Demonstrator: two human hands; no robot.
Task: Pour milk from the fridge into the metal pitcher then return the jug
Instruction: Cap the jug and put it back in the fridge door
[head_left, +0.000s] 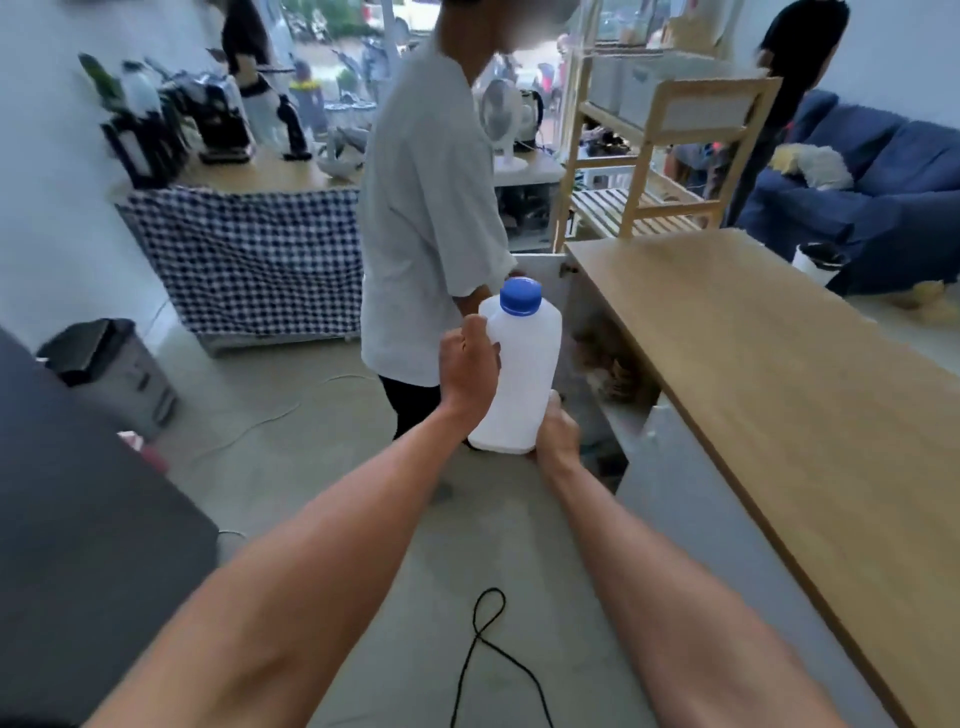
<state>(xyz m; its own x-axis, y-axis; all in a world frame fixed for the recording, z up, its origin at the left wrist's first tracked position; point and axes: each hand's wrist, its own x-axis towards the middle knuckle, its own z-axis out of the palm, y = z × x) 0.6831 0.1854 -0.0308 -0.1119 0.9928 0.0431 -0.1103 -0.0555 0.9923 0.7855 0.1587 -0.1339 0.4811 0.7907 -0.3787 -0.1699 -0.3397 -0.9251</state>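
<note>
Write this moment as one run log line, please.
left hand: grips jug handle | right hand: supports base | milk jug: upright, blue cap on

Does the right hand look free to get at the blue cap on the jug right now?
Probably not at once: the right hand is cupped under the base of the jug, supporting it. The blue cap itself is uncovered, with the left hand lower, at the handle side.

- Two bare forearms come in from about 7 and 5 o'clock, no sleeves showing anywhere up to the frame edge.
- No watch, bands or rings that I can spot, no gloves either.
- Left hand (469, 370) and right hand (557, 432) are both bare, at roughly the frame's centre.
- Everything's a bit motion-blurred, so fine detail isn't readable.
</note>
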